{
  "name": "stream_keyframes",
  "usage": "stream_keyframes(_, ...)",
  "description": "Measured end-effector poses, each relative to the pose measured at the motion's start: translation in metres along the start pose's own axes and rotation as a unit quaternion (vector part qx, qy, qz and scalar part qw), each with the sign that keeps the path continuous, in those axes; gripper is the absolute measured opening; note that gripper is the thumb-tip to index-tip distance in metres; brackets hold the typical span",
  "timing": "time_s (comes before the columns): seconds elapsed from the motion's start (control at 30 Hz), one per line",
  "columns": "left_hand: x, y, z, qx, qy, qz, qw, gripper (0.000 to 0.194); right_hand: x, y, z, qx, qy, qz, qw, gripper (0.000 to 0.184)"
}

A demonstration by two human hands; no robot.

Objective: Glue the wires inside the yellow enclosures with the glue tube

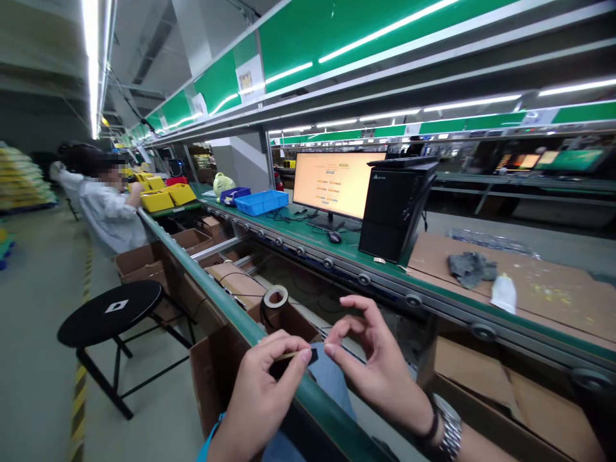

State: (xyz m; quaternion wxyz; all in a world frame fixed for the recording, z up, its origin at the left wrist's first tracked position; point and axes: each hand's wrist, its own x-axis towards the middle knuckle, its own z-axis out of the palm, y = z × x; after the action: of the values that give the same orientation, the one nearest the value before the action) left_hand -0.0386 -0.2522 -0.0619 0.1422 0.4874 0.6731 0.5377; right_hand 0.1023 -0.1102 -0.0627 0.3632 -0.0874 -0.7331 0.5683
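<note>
My left hand (264, 391) pinches a small black strip (314, 356) with a pale yellowish edge between thumb and fingers. One end of the strip sticks out past the thumb tip toward my other hand. My right hand (375, 362) is just to the right, thumb tip and a curled finger brought together in a pinch, another finger raised apart. Whatever is between those tips is too small to make out. Behind my hands, a roll of tape (276, 296) with a pale core and a dark tail rests by an open carton (293, 324).
A green-edged rail (216, 301) runs under my hands. On the bench beyond are a monitor (337, 183), a black computer tower (397, 212), a mouse (334, 237), a blue tray (262, 203) and a grey cloth (469, 268). A black stool (113, 314) and a seated co-worker (108, 205) are left.
</note>
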Motion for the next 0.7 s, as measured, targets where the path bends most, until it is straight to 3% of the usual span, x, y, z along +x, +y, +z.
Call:
stream_keyframes(0.1, -0.001, 0.000, -0.001, 0.040, 0.016, 0.017, 0.999, 0.018, 0.001, -0.003, -0.005, -0.091, -0.007, -0.035, 0.995, 0.063)
stream_keyframes(0.3, -0.002, 0.003, 0.003, 0.071, 0.007, 0.058, 0.996, 0.014, 0.001, -0.011, -0.006, -0.133, -0.088, -0.046, 0.986, 0.077)
stream_keyframes(0.4, -0.003, 0.002, 0.001, 0.069, -0.001, 0.057, 0.996, 0.013, 0.001, -0.011, -0.006, -0.176, -0.090, -0.058, 0.979, 0.075)
stream_keyframes(0.53, -0.005, 0.001, 0.001, 0.065, -0.018, 0.048, 0.997, 0.016, 0.002, -0.008, -0.004, -0.242, -0.096, -0.149, 0.954, 0.057)
stream_keyframes(0.63, -0.006, 0.004, 0.005, 0.061, -0.020, 0.036, 0.997, 0.017, -0.001, -0.007, 0.001, -0.316, -0.103, -0.260, 0.907, 0.026)
stream_keyframes(0.7, -0.005, 0.000, 0.005, 0.048, -0.005, 0.020, 0.999, 0.022, -0.006, -0.008, 0.004, -0.392, -0.111, -0.363, 0.838, 0.016)
